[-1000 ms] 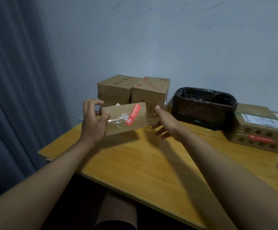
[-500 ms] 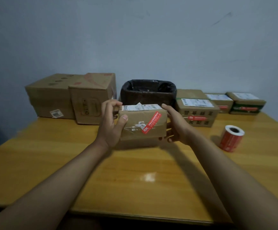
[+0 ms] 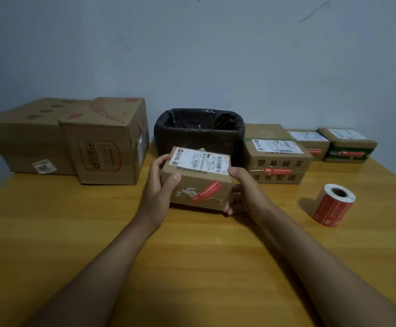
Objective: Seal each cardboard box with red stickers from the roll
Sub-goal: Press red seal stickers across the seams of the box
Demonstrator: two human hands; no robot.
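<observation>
A small cardboard box (image 3: 199, 180) with a white shipping label on top and a red sticker slanted across its near face is held just above the wooden table (image 3: 192, 267), in front of the black bin. My left hand (image 3: 160, 192) grips its left end, thumb on the near face. My right hand (image 3: 242, 192) grips its right end, fingers curled under the bottom edge. The roll of red stickers (image 3: 334, 205) lies on its side on the table to the right, apart from both hands.
Two large cardboard boxes (image 3: 69, 140) stand at the back left. A black-lined bin (image 3: 199, 132) sits at the back centre. Three smaller boxes (image 3: 277, 154) with red stickers line the back right by the wall.
The view has swung right from the table's left corner to its middle. Both hands carried the small box rightward and lower, tilting it so its labelled top shows.
</observation>
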